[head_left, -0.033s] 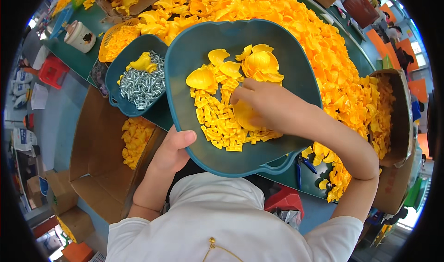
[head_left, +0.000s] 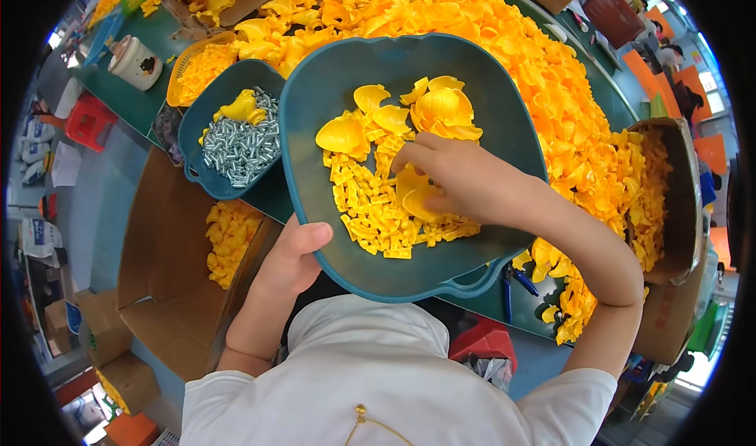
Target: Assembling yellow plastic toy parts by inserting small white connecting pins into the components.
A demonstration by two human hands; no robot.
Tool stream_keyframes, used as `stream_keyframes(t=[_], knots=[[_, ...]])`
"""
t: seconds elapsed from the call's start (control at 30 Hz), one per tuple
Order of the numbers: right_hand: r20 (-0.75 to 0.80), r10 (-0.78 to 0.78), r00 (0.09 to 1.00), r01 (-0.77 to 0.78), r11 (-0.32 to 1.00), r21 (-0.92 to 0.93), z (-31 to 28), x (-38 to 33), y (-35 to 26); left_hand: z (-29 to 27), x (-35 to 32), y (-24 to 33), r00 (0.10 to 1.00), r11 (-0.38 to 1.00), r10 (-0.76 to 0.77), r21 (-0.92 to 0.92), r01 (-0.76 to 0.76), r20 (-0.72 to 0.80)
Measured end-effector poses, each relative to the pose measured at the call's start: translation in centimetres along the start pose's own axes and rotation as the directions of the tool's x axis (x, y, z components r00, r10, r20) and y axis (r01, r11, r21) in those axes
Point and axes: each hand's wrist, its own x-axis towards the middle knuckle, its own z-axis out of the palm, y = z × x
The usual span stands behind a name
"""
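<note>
A large teal basin in front of me holds small flat yellow plastic pieces and a few rounded yellow shells. My left hand grips the basin's near rim, thumb over the edge. My right hand reaches into the basin from the right. Its fingers close on a rounded yellow shell piece that lies on the small pieces.
A smaller teal basin with silver screws stands to the left. A big heap of yellow shells covers the green table behind. Cardboard boxes stand at left and right. Blue-handled pliers lie near the table edge.
</note>
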Motion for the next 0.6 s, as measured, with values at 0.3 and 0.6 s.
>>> stream_keyframes(t=[0.3, 0.6], knots=[[-0.042, 0.027, 0.999, -0.023, 0.994, 0.105, -0.5, 0.1, 1.8, -0.4, -0.1, 0.3, 1.000, 1.000, -0.020, 0.012, 0.020, -0.011], [-0.390, -0.066, 0.918, 0.054, 0.998, -0.041, -0.9, -0.3, -1.9, 0.1, 0.1, 0.8, 1.000, 1.000, -0.007, 0.009, 0.007, -0.003]])
